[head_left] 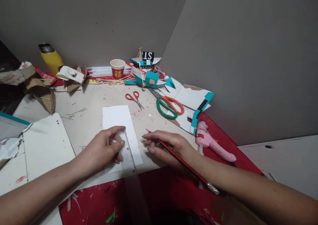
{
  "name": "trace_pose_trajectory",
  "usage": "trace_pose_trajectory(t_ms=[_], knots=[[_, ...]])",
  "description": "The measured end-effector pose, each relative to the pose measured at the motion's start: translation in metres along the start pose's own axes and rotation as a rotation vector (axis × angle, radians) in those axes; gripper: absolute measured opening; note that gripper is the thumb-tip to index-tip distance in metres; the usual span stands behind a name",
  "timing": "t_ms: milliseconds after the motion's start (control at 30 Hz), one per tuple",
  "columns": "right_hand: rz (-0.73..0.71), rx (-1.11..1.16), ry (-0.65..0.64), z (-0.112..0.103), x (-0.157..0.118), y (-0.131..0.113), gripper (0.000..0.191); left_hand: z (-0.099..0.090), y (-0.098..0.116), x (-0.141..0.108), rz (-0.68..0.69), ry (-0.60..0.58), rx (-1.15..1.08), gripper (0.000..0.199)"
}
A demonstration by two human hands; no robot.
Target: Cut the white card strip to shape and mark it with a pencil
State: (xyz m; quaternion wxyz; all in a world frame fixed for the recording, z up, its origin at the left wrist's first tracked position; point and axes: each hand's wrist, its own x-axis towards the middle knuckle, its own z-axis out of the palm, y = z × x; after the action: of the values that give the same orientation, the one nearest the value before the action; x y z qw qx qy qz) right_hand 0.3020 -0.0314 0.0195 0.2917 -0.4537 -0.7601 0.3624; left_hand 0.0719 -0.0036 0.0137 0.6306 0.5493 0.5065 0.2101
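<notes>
My left hand (111, 144) grips a clear ruler (128, 157) between thumb and fingers. The ruler slants over a white card (115, 116) and runs past its near edge toward me. To the right of the card, my right hand (167, 147) is closed around a red pencil (177, 156). The pencil's tip points to the far left, and its silver end lies back along my forearm. Beyond the card lie small red-handled scissors (134, 98), their blades apart.
Big scissors (171, 108) with green and orange handles rest at the right, near a pink glue gun (213, 141). Behind stand a paper cup (117, 69), model boats (149, 78) and a yellow bottle (51, 60). Cardboard pieces (41, 91) crowd the left.
</notes>
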Motion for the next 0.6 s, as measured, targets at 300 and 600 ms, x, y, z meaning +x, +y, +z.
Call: trace_pose_trajectory(t_ms=[300, 600], knots=[[-0.316, -0.446, -0.230, 0.014, -0.004, 0.020, 0.070, -0.021, 0.010, 0.010, 0.103, 0.131, -0.028, 0.032], [-0.216, -0.633, -0.352, 0.017, 0.014, 0.020, 0.075, -0.038, 0.018, 0.002, -0.045, 0.101, 0.032, 0.041]])
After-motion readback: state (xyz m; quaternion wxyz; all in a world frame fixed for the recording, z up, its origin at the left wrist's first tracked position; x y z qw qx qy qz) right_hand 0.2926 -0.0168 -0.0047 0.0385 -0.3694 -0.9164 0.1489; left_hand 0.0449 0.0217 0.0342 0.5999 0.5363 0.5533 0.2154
